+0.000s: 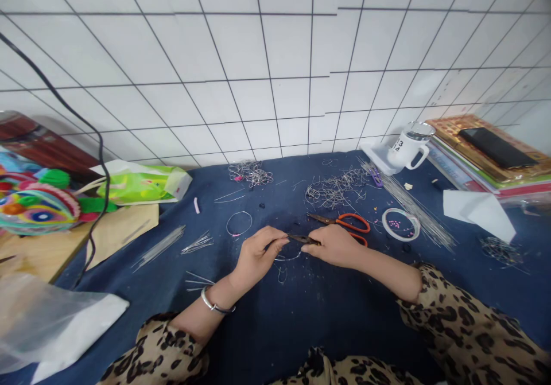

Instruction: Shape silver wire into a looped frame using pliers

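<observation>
My left hand (260,253) is closed, with its thumb and fingertips pinched on a thin wire loop (289,258) that hangs between my hands. In my right hand (338,246) is a pair of pliers (301,238), its dark jaws pointing left to the left fingertips. The jaws meet the wire there, but the exact contact is too small to make out. Just behind the right hand lie orange-handled scissors (353,221), partly covered by it. A finished-looking wire ring (239,224) with a pink bit on it rests beyond my left hand.
Bundles of straight wires (160,248) lie left, more wires (417,213) right. Tangled wire heaps (336,189) sit at the back. A round dish (401,225) holds pink beads. Around the edges stand a white mug (407,151), stacked books with a phone (497,147), and a green packet (142,185).
</observation>
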Demonstrator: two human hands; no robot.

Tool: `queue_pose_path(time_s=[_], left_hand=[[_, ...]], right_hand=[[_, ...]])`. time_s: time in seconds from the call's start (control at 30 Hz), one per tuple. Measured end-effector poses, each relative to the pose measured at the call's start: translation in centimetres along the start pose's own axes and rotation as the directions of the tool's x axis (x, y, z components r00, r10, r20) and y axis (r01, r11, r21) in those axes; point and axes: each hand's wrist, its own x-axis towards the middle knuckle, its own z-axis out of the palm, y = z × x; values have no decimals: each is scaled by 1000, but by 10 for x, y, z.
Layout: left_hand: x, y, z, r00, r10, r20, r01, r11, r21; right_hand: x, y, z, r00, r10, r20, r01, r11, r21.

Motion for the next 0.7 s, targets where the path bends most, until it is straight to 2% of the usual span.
queue_pose_path(time_s=[0.2,0.4,0.57,0.7], left_hand=[[-1,1,1,1000,12,-27,-10,997,70],[-1,4,2,993,-120,-17,121,992,40],[-1,3,4,966,-258,4,258,966,-6],[1,4,4,975,-221,22,221,975,-14]], right_hand=[[0,-2,1,999,41,-22,-41,999,-11],[0,-3,4,995,84,-48,-85,996,-31],[1,-5,8,994,86,-67,-92,992,-84],[0,-7,11,992,86,-89,-98,985,-141]])
